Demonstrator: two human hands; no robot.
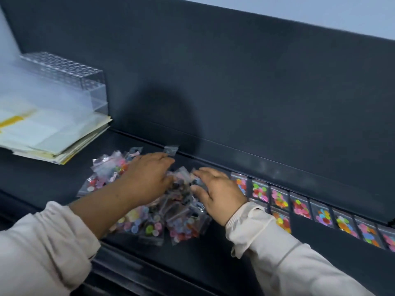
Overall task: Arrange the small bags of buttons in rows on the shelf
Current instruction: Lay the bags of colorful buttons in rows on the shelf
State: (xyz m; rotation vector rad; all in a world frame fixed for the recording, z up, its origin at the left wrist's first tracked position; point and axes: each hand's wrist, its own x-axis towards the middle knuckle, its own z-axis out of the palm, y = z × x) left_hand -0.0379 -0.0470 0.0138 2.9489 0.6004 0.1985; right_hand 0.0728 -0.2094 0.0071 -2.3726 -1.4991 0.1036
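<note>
Frankly, what worries me most from my seat is the right cuff point(245, 216). It lies just over the start of a second row point(282, 221), right under the finished row point(299, 204) of button bags that runs off to the right edge of the frame. A careless sweep of that wrist could skew the flat bags or push them into one another.

Both hands are on the loose pile point(149, 221) of bags at centre frame, on the dark shelf point(42, 178). The right hand point(218, 193) lies flat with its fingers spread and relaxed on the heap, gripping nothing that I can make out. The left hand point(147, 178) reaches toward the back. A lone clear bag point(171, 150) sits at its fingertips, but with the blur I cannot tell whether it is pinched or merely lying against the back ledge.

The bags look slick and interleaved. Lifting one could drag its neighbours along, and the near edge of the pile sits close to the shelf's front lip, so a nudge could spill some over. At the upper left, a stack of papers point(53, 135) sits near the pile, and a stray bag could slide beneath it.
</note>
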